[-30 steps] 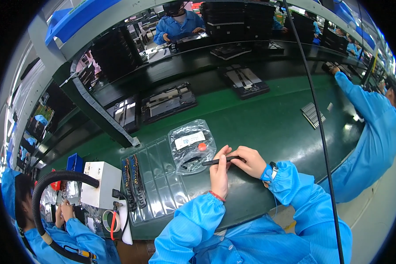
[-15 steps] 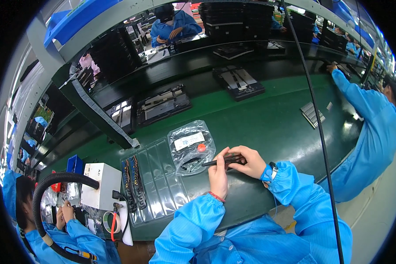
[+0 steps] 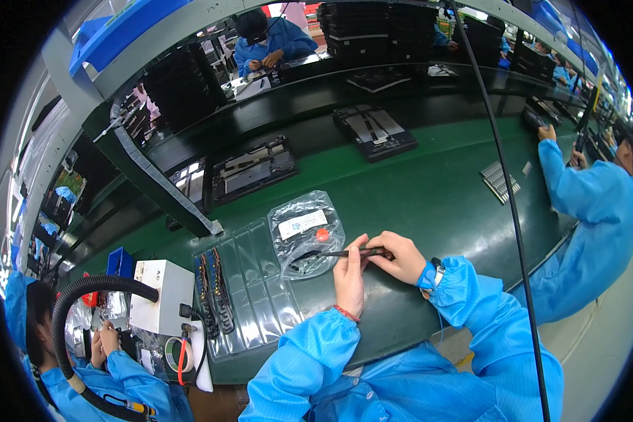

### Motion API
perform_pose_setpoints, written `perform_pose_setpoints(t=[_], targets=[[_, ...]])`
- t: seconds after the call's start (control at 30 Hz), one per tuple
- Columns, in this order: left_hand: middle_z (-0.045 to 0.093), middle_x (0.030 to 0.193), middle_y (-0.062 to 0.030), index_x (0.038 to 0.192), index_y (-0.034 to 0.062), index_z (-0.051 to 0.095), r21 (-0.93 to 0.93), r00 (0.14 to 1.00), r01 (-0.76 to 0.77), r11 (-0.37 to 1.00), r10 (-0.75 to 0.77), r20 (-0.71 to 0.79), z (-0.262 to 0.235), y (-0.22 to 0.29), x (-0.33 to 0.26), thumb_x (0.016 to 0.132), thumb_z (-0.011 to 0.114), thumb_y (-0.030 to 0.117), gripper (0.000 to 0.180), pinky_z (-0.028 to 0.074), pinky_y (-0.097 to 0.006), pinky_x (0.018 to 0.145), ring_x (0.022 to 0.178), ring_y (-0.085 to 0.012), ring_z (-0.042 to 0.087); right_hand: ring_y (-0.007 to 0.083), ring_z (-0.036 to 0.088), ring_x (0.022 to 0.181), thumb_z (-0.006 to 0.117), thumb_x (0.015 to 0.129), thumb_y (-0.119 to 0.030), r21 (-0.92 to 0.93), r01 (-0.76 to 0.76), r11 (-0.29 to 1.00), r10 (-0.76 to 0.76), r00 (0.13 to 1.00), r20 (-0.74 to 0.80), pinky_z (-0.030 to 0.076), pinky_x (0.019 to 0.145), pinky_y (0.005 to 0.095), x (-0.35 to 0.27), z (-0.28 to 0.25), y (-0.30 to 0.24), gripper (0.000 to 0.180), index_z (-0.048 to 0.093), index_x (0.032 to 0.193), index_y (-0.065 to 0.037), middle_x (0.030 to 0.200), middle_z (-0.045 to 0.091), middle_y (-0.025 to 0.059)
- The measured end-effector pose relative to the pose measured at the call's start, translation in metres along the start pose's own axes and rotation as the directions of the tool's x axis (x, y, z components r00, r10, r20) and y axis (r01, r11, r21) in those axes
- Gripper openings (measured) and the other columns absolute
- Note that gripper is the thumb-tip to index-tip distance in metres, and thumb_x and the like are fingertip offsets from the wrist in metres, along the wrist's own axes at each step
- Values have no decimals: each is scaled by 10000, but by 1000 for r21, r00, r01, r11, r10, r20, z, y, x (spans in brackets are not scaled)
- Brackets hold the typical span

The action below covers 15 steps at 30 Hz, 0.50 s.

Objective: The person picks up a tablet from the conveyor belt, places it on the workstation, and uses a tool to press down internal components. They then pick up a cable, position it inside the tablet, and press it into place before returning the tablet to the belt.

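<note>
Both hands meet over the bench, right of a clear plastic bag. A thin dark strip-shaped part (image 3: 368, 252) is pinched between them, one end pointing left over the bag's edge. My left hand (image 3: 349, 283) grips it with thumb and fingers. My right hand (image 3: 404, 259) has its fingers closed round the other end, hiding much of it. The bag (image 3: 302, 226) bears a white label and a red round sticker, with dark parts inside. Left of it lies a clear compartmented tray (image 3: 254, 281) with several dark slim parts (image 3: 214, 292) at its left side.
A white box (image 3: 163, 299) with a black corrugated hose (image 3: 67, 316) and a tape roll (image 3: 178, 352) stand at left. Black trays (image 3: 376, 132) sit on the line behind. A black cable (image 3: 501, 148) hangs at right. Co-workers sit left, right (image 3: 584, 204) and across.
The dark strip has turned nearly level in my hands, which have barely shifted. The black trays have slid slightly left. The right-hand co-worker's arm has changed position.
</note>
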<state>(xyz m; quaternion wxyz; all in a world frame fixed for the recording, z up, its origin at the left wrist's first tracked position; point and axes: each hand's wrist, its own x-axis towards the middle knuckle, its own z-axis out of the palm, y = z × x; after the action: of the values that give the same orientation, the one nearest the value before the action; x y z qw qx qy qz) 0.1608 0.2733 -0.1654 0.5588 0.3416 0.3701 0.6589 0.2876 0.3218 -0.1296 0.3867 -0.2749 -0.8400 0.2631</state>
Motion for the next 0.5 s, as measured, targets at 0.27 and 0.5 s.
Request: perform_pose_setpoints(t=[0.27,0.5], targets=[[517,1142,-115,1185,-27,466,-51,1000,-20,998,20,17,0,5,-2,937,380,283,407,406,-276,851,982,-148,516,181,528,624,627,726,-51,122,-91,988,98,994,-51,421,529,267,2,2,-7,217,589,940,-44,761,540,71],[557,1064,-84,1177,-22,476,-51,995,-64,997,60,-81,9,9,-2,935,385,290,405,408,-255,835,938,-140,536,172,541,633,633,726,-54,-7,60,998,-60,998,-15,426,527,265,0,3,8,216,584,936,-41,783,556,72]])
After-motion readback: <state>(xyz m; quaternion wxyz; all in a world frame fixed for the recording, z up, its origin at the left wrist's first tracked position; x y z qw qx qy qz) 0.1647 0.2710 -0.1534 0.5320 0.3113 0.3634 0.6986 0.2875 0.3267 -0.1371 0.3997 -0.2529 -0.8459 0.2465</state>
